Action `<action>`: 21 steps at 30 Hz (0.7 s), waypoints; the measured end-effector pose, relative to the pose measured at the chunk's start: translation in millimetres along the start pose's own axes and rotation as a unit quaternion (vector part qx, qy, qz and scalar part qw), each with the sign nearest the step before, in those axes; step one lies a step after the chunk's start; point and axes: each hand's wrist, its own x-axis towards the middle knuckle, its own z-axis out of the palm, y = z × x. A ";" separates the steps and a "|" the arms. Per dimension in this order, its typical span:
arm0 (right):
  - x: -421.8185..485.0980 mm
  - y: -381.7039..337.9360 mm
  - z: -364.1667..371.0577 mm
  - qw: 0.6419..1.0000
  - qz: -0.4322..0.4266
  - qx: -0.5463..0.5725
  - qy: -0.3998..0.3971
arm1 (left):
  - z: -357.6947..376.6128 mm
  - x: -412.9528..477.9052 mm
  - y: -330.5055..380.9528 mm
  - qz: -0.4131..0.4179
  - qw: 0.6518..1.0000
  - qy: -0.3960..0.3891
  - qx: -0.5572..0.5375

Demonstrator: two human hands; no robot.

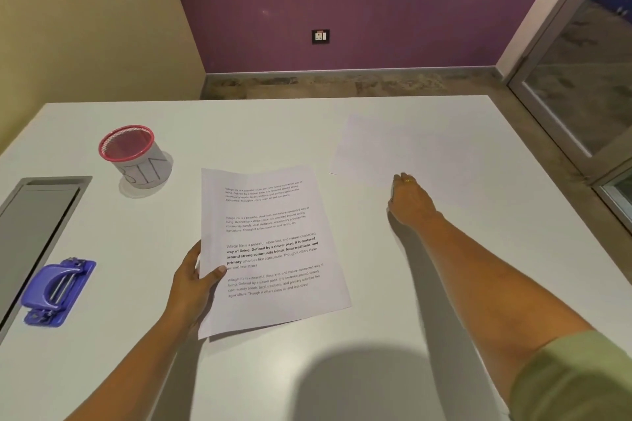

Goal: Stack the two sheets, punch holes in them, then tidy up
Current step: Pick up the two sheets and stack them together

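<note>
A printed sheet [273, 249] with several text paragraphs is held near the table's middle, its left edge lifted. My left hand [193, 280] grips that edge, thumb on top of the paper. A second sheet [383, 143], blank side up and faint against the white table, lies flat at the far right. My right hand [408, 200] rests palm down on that sheet's near edge, fingers together; I cannot tell whether it pinches the paper. A blue hole punch [56, 292] sits at the left, apart from both hands.
A red-rimmed mesh cup [135, 155] labelled BIN stands at the back left. A grey recessed hatch [30, 232] runs along the table's left edge. The white table [239, 369] ends at the far side before a purple wall; a glass door is on the right.
</note>
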 end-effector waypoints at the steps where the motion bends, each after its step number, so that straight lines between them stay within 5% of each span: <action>1: 3.4 0.8 0.6 1.000 0.007 -0.023 -0.006 | 1.2 3.9 -0.6 -0.001 1.000 -0.001 -0.003; 10: 15.1 3.8 14.1 0.990 -0.011 -0.116 0.082 | 3.0 23.9 -9.9 -0.005 0.998 0.024 -0.052; 21: 4.3 1.0 5.9 0.979 -0.078 -0.164 0.091 | -8.3 18.5 -10.4 0.001 0.996 0.040 -0.074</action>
